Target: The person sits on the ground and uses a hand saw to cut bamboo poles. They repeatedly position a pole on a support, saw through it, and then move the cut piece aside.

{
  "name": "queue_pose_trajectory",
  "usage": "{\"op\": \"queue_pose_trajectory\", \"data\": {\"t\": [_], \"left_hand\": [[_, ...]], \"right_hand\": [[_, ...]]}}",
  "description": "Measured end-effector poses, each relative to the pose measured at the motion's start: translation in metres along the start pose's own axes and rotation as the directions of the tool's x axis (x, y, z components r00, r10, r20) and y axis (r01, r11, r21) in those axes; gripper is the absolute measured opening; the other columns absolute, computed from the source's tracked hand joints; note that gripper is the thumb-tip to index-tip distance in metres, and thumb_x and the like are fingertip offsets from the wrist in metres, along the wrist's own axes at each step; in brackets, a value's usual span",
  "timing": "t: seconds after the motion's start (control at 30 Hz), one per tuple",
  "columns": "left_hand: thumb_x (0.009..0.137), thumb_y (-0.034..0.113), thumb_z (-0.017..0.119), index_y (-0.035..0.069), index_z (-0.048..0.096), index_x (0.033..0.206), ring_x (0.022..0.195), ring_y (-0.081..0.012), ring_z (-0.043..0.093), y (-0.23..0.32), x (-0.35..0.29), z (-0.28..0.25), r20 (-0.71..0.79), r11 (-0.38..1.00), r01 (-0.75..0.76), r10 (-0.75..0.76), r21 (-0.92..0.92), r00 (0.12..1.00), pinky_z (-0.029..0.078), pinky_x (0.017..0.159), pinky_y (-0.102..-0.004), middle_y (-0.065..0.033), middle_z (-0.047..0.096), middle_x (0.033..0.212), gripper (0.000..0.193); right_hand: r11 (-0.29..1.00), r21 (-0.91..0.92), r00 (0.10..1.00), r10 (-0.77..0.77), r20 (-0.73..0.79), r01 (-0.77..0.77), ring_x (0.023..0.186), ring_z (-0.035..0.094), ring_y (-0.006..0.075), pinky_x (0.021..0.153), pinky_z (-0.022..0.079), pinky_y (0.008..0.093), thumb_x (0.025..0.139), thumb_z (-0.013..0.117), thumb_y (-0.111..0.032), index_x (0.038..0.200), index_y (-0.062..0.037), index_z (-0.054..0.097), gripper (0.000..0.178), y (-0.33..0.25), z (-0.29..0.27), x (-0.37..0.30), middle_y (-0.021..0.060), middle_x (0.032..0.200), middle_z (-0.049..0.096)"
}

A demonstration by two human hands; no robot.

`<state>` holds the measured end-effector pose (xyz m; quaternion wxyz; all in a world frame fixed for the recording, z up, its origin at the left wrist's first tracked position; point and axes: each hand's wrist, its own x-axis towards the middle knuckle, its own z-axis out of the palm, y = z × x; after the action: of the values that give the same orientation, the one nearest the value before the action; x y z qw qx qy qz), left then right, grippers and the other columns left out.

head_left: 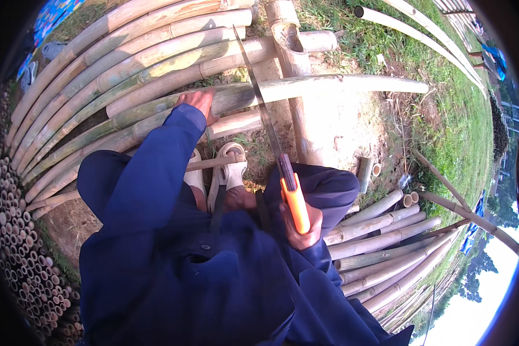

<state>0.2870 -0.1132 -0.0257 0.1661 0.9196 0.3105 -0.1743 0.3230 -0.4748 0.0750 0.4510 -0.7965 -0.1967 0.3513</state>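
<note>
My right hand [305,226] is closed round the orange handle of a hand saw [263,112]. Its long, narrow blade points away from me and crosses a thick bamboo pole [328,85]. Whether the teeth touch the pole or have cut into it, I cannot tell. To the left of the blade, my left hand [197,102] grips that same pole from above, with some fingers hidden behind it. The pole runs from the left side across to the right, passing over an upright-lying notched bamboo post [297,118].
Several long bamboo poles [104,60] lie side by side at the far left. Cut bamboo ends [23,242] are stacked at the left edge. More poles [386,230] lie at my right. My sandalled feet [232,170] are just below the pole. Grass [455,138] spreads at right.
</note>
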Motion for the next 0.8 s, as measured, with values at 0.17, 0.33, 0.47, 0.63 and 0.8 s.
{"op": "queue_pose_trajectory", "data": {"t": [0.17,0.33,0.47,0.63,0.8], "left_hand": [[0.079,0.036,0.083,0.005,0.059,0.127,0.112,-0.0369,0.068,0.004,0.004,0.002,0.031,1.000,0.016,-0.016,0.004,0.999,0.051,0.100,-0.0487,-0.0206,0.073,0.111,0.062],[0.079,0.035,0.083,0.003,0.059,0.126,0.114,-0.0375,0.067,0.004,0.004,-0.011,0.011,1.000,-0.006,0.006,0.014,1.000,0.049,0.103,-0.0480,-0.0211,0.072,0.113,0.062],[0.079,0.035,0.082,0.003,0.058,0.130,0.116,-0.0363,0.066,0.002,0.005,-0.004,0.083,0.999,0.038,-0.037,-0.004,0.996,0.046,0.106,-0.0483,-0.0206,0.072,0.113,0.065],[0.080,0.036,0.083,0.004,0.060,0.126,0.112,-0.0371,0.068,0.008,0.008,-0.001,0.034,1.000,0.001,-0.002,0.005,0.999,0.050,0.101,-0.0482,-0.0206,0.073,0.111,0.061],[0.078,0.035,0.084,0.003,0.062,0.121,0.109,-0.0384,0.069,-0.008,0.006,0.011,-0.009,0.999,-0.036,0.036,-0.018,0.999,0.050,0.101,-0.0487,-0.0234,0.072,0.108,0.058]], "right_hand": [[0.988,-0.086,0.992,-0.126,0.000,0.126,0.103,0.073,0.0193,0.092,0.053,0.0298,0.093,0.067,0.002,0.123,0.0054,0.070,0.030,0.000,-0.019,-0.022,0.0163,0.111,0.076],[0.978,0.018,0.977,-0.207,-0.048,0.208,0.069,0.060,0.0127,0.065,0.050,0.0293,0.092,0.071,-0.003,0.101,0.0048,0.068,0.012,0.012,0.022,0.049,0.0060,0.080,0.068],[0.967,-0.043,0.965,-0.253,-0.070,0.251,0.113,0.072,0.0282,0.095,0.055,0.0353,0.091,0.069,-0.003,0.127,0.0077,0.067,0.037,0.035,-0.019,-0.051,0.0229,0.119,0.073],[0.983,0.057,0.981,-0.172,-0.085,0.177,0.063,0.062,0.0154,0.061,0.050,0.0316,0.092,0.070,-0.005,0.093,0.0039,0.068,0.009,0.016,0.010,0.037,0.0094,0.070,0.066],[0.984,-0.006,0.983,-0.178,-0.053,0.178,0.076,0.066,0.0147,0.070,0.052,0.0292,0.093,0.070,-0.003,0.111,0.0044,0.070,0.020,0.010,0.019,0.029,0.0090,0.084,0.070]]}}
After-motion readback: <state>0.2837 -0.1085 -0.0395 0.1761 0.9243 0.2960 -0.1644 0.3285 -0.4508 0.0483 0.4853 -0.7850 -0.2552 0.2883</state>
